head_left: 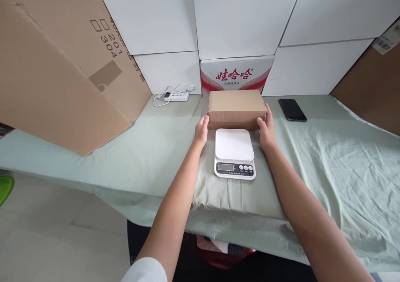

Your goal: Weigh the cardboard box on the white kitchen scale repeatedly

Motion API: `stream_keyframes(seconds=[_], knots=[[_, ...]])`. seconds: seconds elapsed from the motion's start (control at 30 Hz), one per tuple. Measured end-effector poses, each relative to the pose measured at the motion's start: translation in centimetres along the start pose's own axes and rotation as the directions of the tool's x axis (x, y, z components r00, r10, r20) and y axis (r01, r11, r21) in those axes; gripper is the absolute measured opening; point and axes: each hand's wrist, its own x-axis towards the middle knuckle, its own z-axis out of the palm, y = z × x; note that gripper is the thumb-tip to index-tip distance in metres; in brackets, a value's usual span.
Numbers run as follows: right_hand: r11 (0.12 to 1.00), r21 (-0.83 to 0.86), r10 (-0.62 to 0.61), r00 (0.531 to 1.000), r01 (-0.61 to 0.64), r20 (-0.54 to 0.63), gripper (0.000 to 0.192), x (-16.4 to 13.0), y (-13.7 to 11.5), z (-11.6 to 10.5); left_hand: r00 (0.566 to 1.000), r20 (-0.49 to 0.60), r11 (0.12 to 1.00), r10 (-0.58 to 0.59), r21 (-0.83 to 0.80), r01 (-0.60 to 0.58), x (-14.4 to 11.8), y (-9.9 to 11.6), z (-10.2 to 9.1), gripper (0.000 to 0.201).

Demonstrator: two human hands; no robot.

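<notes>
A closed brown cardboard box (237, 103) is between my two hands, just behind a white digital kitchen scale (234, 144). My left hand (201, 130) grips the box's left end, its thumb at the front corner. At the right end, my right hand (266, 128) has its thumb on the front face and its fingers around the side. The scale's platform is bare, and its display and buttons face me. Whether the box touches the cloth under it I cannot tell.
Green cloth (150, 148) covers the table. A black phone (292, 109) lies to the right, a white power strip (176, 96) with its cord to the left. White boxes (236, 19) line the back. Large cardboard sheets (71, 65) stand at both sides.
</notes>
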Motion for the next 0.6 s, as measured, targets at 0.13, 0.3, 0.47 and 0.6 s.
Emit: stream_keyframes(seconds=[0.13,0.3,0.47,0.6], knots=[[0.998,0.023,0.053,0.998,-0.052,-0.032,0.099,0.1,-1.3,0.6,1.0,-0.018,1.0,-0.015,0.008,0.015,-0.3,0.0,0.0,0.066],[0.998,0.011,0.064,0.997,-0.063,-0.039,0.095,0.2,-1.4,0.6,1.0,-0.019,1.0,-0.008,0.016,0.009,-0.4,0.2,0.1,0.065],[0.999,-0.019,0.041,0.999,-0.041,0.014,0.095,0.4,-0.4,0.2,0.998,-0.064,0.999,-0.02,0.036,0.022,-0.1,-0.1,-0.2,0.072],[0.998,-0.019,0.063,0.998,-0.063,0.002,0.095,0.5,0.1,0.1,0.991,-0.129,0.999,-0.022,0.041,0.027,0.2,-0.5,-0.5,0.078]])
